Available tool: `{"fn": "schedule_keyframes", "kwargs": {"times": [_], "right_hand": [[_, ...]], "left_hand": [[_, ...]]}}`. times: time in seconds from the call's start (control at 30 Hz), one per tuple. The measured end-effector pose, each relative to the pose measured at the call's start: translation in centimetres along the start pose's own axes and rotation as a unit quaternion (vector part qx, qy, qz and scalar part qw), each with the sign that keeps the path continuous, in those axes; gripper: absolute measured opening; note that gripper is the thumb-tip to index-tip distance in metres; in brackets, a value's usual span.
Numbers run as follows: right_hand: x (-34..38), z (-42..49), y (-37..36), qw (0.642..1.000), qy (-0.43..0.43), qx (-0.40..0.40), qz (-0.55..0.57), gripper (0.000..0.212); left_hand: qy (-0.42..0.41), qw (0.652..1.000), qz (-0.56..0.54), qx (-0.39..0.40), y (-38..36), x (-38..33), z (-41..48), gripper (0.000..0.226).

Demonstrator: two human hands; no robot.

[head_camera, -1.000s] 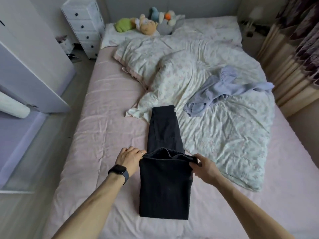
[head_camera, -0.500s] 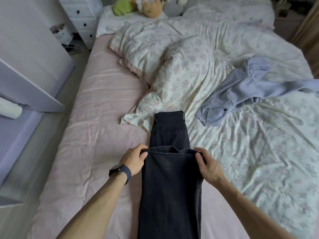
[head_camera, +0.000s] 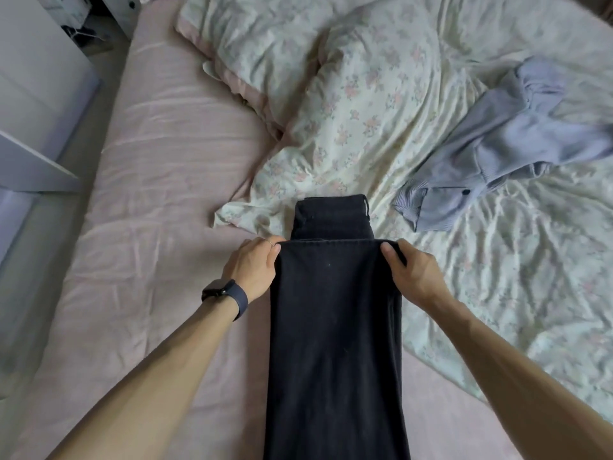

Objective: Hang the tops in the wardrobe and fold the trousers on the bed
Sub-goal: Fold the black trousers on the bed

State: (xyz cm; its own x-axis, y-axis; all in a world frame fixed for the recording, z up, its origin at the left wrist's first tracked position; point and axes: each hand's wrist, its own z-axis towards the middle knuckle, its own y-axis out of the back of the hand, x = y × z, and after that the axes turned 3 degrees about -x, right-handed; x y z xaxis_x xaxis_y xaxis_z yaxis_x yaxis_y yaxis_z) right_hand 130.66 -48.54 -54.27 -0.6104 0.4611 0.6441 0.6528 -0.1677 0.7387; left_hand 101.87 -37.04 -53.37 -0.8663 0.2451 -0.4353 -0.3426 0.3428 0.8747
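Note:
Black trousers (head_camera: 335,327) lie lengthwise on the pink bed sheet (head_camera: 159,200), their lower part doubled over the upper part. The waistband end shows just beyond the doubled edge. My left hand (head_camera: 253,268), with a dark watch on the wrist, grips the left corner of that edge. My right hand (head_camera: 411,273) grips the right corner. A pale blue shirt (head_camera: 491,151) lies crumpled on the floral duvet (head_camera: 365,104) to the right, well clear of both hands.
A white wardrobe or cabinet (head_camera: 36,94) stands left of the bed, with a strip of floor between them. White drawers are partly seen at the top left. The duvet covers the bed's right half and far end.
Both hands have carried the doubled edge of the trousers away from me toward the waistband, so less of the upper part shows. My head has moved closer and lower over the bed.

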Motion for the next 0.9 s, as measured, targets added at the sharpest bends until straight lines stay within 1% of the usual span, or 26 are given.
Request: {"fn": "schedule_keyframes", "kwargs": {"times": [0.03, 0.1, 0.13, 0.2, 0.27, 0.33, 0.43, 0.5, 0.53, 0.63, 0.67, 0.7, 0.73, 0.8, 0.83, 0.87, 0.9], "right_hand": [[0.6, 1.1, -0.2, 1.000, -0.005, -0.007, 0.009, 0.036], [1.7, 3.4, -0.4, 0.998, -0.033, -0.015, 0.053, 0.018], [2.2, 4.4, -0.4, 0.996, -0.048, -0.016, 0.079, 0.013], [2.8, 6.3, -0.5, 0.993, -0.052, -0.018, 0.104, 0.017], [3.2, 7.7, -0.5, 0.992, -0.049, -0.024, 0.118, 0.013], [3.1, 8.9, -0.8, 0.991, -0.050, -0.037, 0.122, 0.009], [2.4, 10.5, -1.3, 0.985, -0.068, -0.075, 0.138, 0.017], [2.3, 11.2, -1.6, 0.982, -0.081, -0.097, 0.142, 0.019], [2.2, 11.5, -1.8, 0.982, -0.084, -0.098, 0.136, 0.021], [2.3, 12.5, -2.3, 0.987, -0.100, -0.081, 0.095, 0.032], [2.5, 12.4, -2.5, 0.987, -0.103, -0.082, 0.089, 0.036], [2.8, 11.9, -2.7, 0.987, -0.101, -0.097, 0.084, 0.039], [3.0, 10.9, -2.9, 0.986, -0.086, -0.128, 0.070, 0.041], [3.2, 7.4, -3.9, 0.978, -0.006, -0.207, 0.002, 0.043], [3.2, 5.2, -4.7, 0.971, 0.040, -0.232, -0.043, 0.045], [3.3, 2.8, -5.8, 0.964, 0.083, -0.236, -0.087, 0.050], [3.2, 0.8, -7.0, 0.960, 0.125, -0.218, -0.125, 0.055]], "left_hand": [[0.004, 1.000, -0.001, -0.003, 0.2, 0.1, 1.0, 0.034], [0.019, 1.000, -0.011, -0.005, 0.5, 0.1, 3.2, 0.034], [0.028, 0.999, -0.019, -0.009, 0.6, 0.2, 4.2, 0.034], [0.059, 0.997, -0.051, -0.025, 0.6, 0.5, 6.0, 0.032], [0.092, 0.990, -0.104, -0.037, 0.4, 0.4, 7.1, 0.029], [0.097, 0.984, -0.143, -0.050, -0.1, 0.2, 8.0, 0.026], [0.073, 0.976, -0.174, -0.105, -0.9, -0.5, 9.1, 0.022], [0.069, 0.975, -0.166, -0.131, -1.3, -1.0, 9.9, 0.023], [0.075, 0.979, -0.145, -0.126, -1.4, -1.1, 10.3, 0.025], [0.123, 0.986, -0.094, -0.066, -1.4, -1.6, 11.3, 0.033], [0.132, 0.985, -0.083, -0.076, -1.3, -1.7, 11.2, 0.035], [0.116, 0.985, -0.056, -0.111, -1.4, -1.8, 10.7, 0.037], [0.074, 0.985, -0.020, -0.156, -1.7, -2.1, 9.7, 0.039], [-0.037, 0.977, 0.031, -0.210, -3.5, -2.6, 6.5, 0.046], [-0.085, 0.973, 0.044, -0.210, -4.9, -2.8, 4.7, 0.052], [-0.121, 0.972, 0.058, -0.195, -6.4, -2.9, 3.1, 0.058], [-0.145, 0.971, 0.078, -0.172, -7.7, -2.9, 2.0, 0.063]]}}
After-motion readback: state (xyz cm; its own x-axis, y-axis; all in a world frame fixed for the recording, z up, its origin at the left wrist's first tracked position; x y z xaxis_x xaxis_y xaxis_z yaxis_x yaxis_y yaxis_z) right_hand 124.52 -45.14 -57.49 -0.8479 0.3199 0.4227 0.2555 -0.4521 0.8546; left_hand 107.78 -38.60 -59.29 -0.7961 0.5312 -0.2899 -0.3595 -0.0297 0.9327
